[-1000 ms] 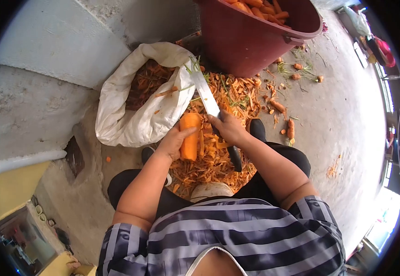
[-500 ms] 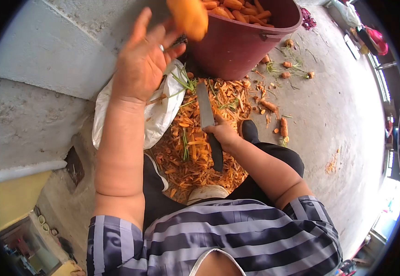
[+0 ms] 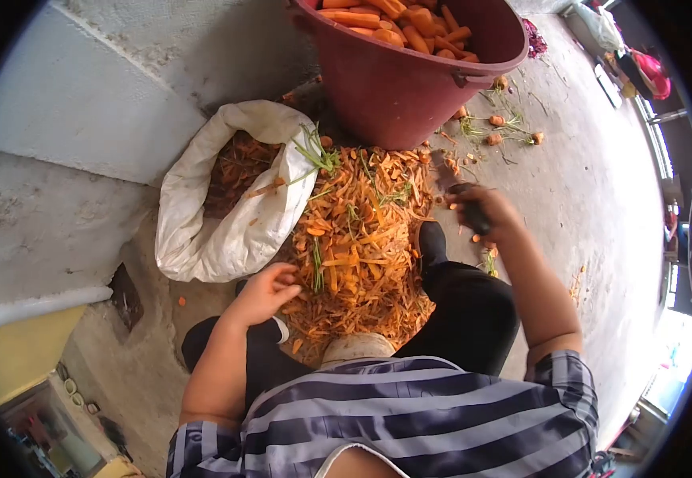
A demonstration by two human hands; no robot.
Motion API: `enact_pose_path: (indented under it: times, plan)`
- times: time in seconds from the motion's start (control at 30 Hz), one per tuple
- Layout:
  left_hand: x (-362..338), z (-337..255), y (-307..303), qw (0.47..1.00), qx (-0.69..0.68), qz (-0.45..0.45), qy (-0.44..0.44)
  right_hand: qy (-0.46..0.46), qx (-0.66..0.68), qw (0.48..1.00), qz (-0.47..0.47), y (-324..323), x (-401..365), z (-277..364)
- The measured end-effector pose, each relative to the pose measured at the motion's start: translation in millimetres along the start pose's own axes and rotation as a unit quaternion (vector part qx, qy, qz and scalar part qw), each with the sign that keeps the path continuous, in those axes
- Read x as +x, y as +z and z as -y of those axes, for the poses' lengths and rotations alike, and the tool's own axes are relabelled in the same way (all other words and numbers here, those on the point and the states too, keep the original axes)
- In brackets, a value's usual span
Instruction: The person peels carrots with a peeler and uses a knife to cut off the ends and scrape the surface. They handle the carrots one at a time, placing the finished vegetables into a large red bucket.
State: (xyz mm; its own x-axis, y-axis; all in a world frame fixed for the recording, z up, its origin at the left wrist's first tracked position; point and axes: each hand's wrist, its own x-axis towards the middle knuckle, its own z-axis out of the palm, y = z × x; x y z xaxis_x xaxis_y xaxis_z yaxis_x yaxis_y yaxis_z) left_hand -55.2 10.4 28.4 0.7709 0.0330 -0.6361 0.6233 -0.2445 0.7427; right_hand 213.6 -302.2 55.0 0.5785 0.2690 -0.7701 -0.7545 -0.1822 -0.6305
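My right hand point(image 3: 496, 213) is wrapped round the dark handle of a knife point(image 3: 473, 213), out to the right of the peelings. The blade, smeared by motion, points up toward the tub. My left hand point(image 3: 266, 293) hovers at the left edge of the peelings, empty, its fingers loosely bent and the thumb apart. Between my legs lies a heap of orange carrot peelings point(image 3: 362, 263) with some green stalks. Beyond it stands a dark red tub point(image 3: 410, 99) holding many peeled carrots point(image 3: 414, 28).
A white sack point(image 3: 270, 231) with its mouth rolled open, peelings inside, stands left of the heap. Cut carrot tops point(image 3: 496, 139) with green stems litter the floor on the right. A grey wall point(image 3: 67, 111) rises on the left, with a white pipe point(image 3: 43, 307) low down.
An orange carrot has left my left hand, which has come down from beside the tub to the peelings. My right hand has swung right and outward with the knife.
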Motion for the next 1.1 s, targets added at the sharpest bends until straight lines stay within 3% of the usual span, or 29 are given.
enact_pose_path:
  times: [0.03,0.1,0.13,0.23,0.27,0.33,0.4,0.43,0.53,0.57,0.6,0.67,0.7,0.73,0.8,0.87,0.93,1.03,1.1]
  plan:
    - [6,11,-4,0.998,0.039,-0.037,-0.029,0.02,0.077,0.996,-0.032,-25,8,10]
    - [20,15,-9,0.989,0.111,-0.085,-0.045,0.036,0.026,0.996,-0.072,-90,48,19]
    - [26,12,-12,0.984,0.144,-0.096,-0.034,-0.006,-0.08,0.982,-0.173,-108,69,28]
    - [44,7,-17,0.98,0.179,-0.08,-0.035,-0.136,-0.159,0.928,-0.309,-163,158,61]
    - [50,7,-17,0.981,0.179,-0.067,-0.041,-0.263,-0.137,0.887,-0.355,-169,186,68]
    - [62,8,-21,0.979,0.187,-0.062,-0.06,-0.306,-0.205,0.793,-0.486,-155,214,94]
    - [71,8,-23,0.981,0.175,-0.063,-0.056,-0.362,-0.314,0.637,-0.603,-169,274,92]
    - [75,10,-23,0.983,0.161,-0.066,-0.057,-0.355,-0.35,0.645,-0.579,-189,319,78]
    - [83,14,-23,0.982,0.168,-0.053,-0.064,-0.225,-0.523,0.671,-0.475,-163,362,42]
    - [84,14,-23,0.982,0.169,-0.052,-0.069,-0.151,-0.602,0.678,-0.394,-185,410,18]
    - [85,13,-23,0.982,0.169,-0.049,-0.072,-0.107,-0.617,0.696,-0.35,-177,412,7]
    - [87,12,-22,0.983,0.166,-0.049,-0.063,-0.078,-0.522,0.773,-0.352,-160,397,-1]
    - [87,13,-22,0.984,0.161,-0.054,-0.052,-0.074,-0.472,0.804,-0.356,-147,380,0]
    - [84,12,-23,0.985,0.157,-0.059,-0.04,-0.082,-0.43,0.801,-0.407,-135,354,0]
    - [80,8,-22,0.986,0.154,-0.057,-0.038,-0.073,-0.438,0.806,-0.391,-126,312,-9]
    - [75,5,-21,0.984,0.166,-0.058,-0.02,-0.064,-0.291,0.902,-0.311,-138,279,-20]
    - [69,6,-18,0.979,0.193,-0.064,0.007,-0.015,-0.176,0.951,-0.254,-127,212,-16]
    - [62,8,-10,0.981,0.175,-0.071,0.035,-0.011,-0.151,0.974,-0.17,-107,104,-9]
    - [60,-1,-1,0.997,0.075,-0.027,0.006,-0.006,-0.169,0.979,-0.114,-79,34,-3]
